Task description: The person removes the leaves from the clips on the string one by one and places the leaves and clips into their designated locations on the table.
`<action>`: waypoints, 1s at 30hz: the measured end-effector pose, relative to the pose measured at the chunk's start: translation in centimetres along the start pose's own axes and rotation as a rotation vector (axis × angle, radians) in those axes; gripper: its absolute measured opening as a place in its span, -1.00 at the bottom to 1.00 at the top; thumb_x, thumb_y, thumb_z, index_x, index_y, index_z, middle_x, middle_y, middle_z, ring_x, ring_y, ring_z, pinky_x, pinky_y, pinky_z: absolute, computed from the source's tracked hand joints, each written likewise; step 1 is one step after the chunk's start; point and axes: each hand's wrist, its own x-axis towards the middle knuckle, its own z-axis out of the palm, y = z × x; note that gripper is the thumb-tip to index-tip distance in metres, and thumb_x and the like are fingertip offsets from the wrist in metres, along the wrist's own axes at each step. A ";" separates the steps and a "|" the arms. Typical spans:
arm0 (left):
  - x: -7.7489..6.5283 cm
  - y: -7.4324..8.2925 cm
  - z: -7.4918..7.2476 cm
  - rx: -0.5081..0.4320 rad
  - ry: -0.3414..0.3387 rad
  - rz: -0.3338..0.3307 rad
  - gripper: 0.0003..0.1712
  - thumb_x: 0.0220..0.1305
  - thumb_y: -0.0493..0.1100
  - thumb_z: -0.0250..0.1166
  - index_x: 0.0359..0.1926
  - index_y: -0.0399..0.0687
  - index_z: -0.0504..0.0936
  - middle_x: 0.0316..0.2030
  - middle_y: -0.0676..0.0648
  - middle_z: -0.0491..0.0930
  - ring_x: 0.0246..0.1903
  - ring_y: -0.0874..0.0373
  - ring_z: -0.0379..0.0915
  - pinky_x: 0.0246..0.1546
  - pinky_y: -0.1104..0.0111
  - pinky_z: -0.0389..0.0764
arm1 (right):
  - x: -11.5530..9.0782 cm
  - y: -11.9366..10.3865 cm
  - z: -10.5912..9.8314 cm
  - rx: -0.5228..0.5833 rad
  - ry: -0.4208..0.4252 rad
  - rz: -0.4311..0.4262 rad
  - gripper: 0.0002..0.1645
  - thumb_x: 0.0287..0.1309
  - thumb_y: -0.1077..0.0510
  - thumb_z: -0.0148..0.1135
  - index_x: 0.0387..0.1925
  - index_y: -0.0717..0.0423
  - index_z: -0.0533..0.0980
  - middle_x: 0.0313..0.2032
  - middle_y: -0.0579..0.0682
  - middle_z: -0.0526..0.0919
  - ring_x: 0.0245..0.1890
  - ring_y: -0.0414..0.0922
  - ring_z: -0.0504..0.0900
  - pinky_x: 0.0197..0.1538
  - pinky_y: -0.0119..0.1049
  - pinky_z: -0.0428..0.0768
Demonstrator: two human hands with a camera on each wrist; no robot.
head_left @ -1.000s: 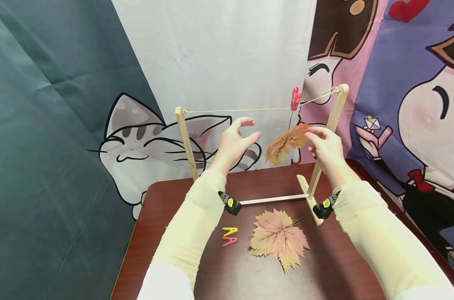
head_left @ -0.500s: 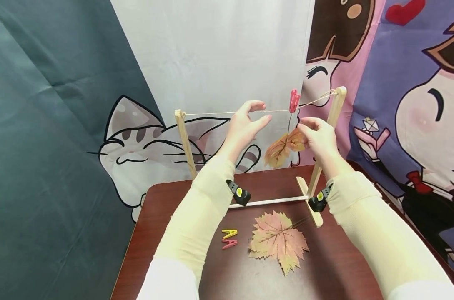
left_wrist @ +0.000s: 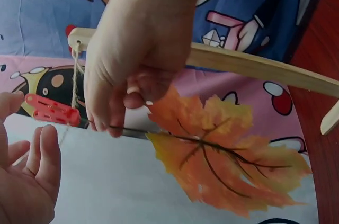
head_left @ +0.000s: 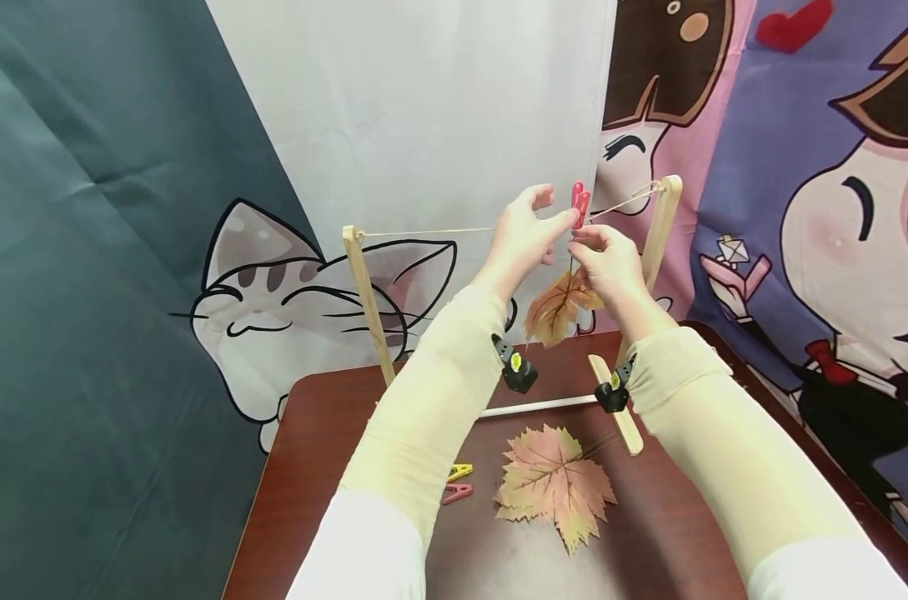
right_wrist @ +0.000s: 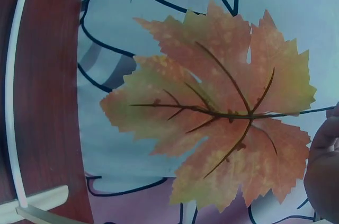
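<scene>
A pink clothespin (head_left: 579,200) sits on the string and grips the stem of an orange autumn leaf (head_left: 557,310), which hangs below it. My right hand (head_left: 613,262) pinches the leaf's stem just under the clothespin; the left wrist view shows thumb and fingertips meeting on the dark stem. My left hand (head_left: 524,237) is raised beside the clothespin, its thumb at the handles and the other fingers spread apart. In the left wrist view, that hand's fingers lie on both sides of the clothespin (left_wrist: 52,110). The right wrist view shows the leaf (right_wrist: 228,113) spread wide.
The string runs between two wooden posts (head_left: 367,300) of a stand with a white crossbar (head_left: 539,406). On the brown table (head_left: 333,425) lie pinkish leaves (head_left: 554,483), a yellow clothespin (head_left: 459,472) and another pink clothespin (head_left: 457,493). A printed cloth hangs behind.
My left hand has moved right and up to the hanging clothespin. My right hand has moved left from the leaf's edge up to its stem and now pinches it.
</scene>
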 end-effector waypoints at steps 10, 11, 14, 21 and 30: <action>1.0 2.2 0.8 0.058 -0.031 -0.041 -0.32 0.23 -0.01 0.26 0.33 0.00 0.28 0.16 0.06 0.43 -0.12 0.18 0.55 -0.24 0.53 0.54 | -0.1 0.0 0.1 -0.041 0.043 -0.005 -0.64 0.07 -0.02 0.35 -0.14 0.07 0.55 -0.37 -0.21 0.60 -0.73 -0.31 0.37 -0.62 -0.49 0.37; 1.2 2.3 0.9 0.090 -0.030 -0.039 -0.32 0.23 0.00 0.25 0.33 -0.01 0.28 0.16 0.06 0.44 -0.04 0.22 0.50 -0.18 0.56 0.50 | -0.1 0.0 0.1 -0.045 0.046 -0.006 -0.65 0.05 -0.03 0.35 -0.17 0.05 0.56 -0.38 -0.22 0.60 -0.73 -0.32 0.37 -0.62 -0.49 0.36; 1.4 2.5 1.2 0.145 -0.029 -0.048 -0.32 0.23 0.00 0.24 0.34 -0.02 0.28 0.12 0.06 0.47 0.05 0.29 0.41 -0.10 0.61 0.43 | -0.1 0.0 0.2 -0.042 0.050 -0.005 -0.71 0.07 -0.03 0.34 -0.21 0.02 0.55 -0.39 -0.22 0.59 -0.74 -0.32 0.37 -0.63 -0.49 0.36; 1.7 2.7 1.6 0.189 -0.013 0.004 -0.59 0.27 -0.10 0.20 0.12 -0.10 0.47 -0.13 0.05 0.55 -0.33 0.31 0.53 -0.33 0.61 0.50 | 0.0 0.2 0.2 -0.037 0.053 -0.019 -0.72 0.15 0.02 0.28 -0.16 0.08 0.54 -0.44 -0.20 0.54 -0.74 -0.33 0.38 -0.63 -0.49 0.39; 1.7 2.9 1.6 0.306 0.033 0.067 -0.74 0.31 -0.05 0.19 -0.04 -0.01 0.55 -0.23 0.10 0.59 -0.37 0.34 0.52 -0.34 0.58 0.48 | -0.1 0.1 -0.5 -0.050 0.040 -0.061 -0.74 0.13 0.01 0.30 -0.26 0.09 0.51 -0.54 -0.23 0.49 -0.73 -0.33 0.37 -0.61 -0.49 0.40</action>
